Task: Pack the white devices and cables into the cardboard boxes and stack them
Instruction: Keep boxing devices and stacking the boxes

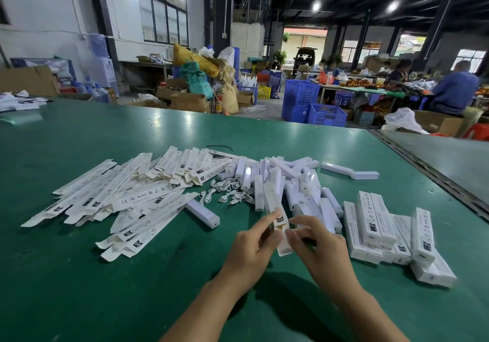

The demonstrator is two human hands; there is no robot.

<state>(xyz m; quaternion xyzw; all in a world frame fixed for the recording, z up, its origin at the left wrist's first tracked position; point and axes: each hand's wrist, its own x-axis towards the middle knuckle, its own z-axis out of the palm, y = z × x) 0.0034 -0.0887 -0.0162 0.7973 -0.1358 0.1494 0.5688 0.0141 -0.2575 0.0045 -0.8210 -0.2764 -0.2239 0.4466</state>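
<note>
While both hands, left hand (254, 246) and right hand (315, 243), are gripping one long white cardboard box (277, 214), a small stack of packed white boxes (381, 225) is sitting right; many flat unfolded white cartons (124, 198), loose white bar-shaped devices (291, 180) and coiled white cables (227, 191) are waiting.

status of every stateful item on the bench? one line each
Box in hand: near end flap open, held by both hands.
Flat cartons: unfolded, heaped left.
White devices: loose, unpacked.
Cables: coiled, loose.
Packed boxes: closed, stacked right.
Left hand: gripping box.
Right hand: gripping box.
</note>
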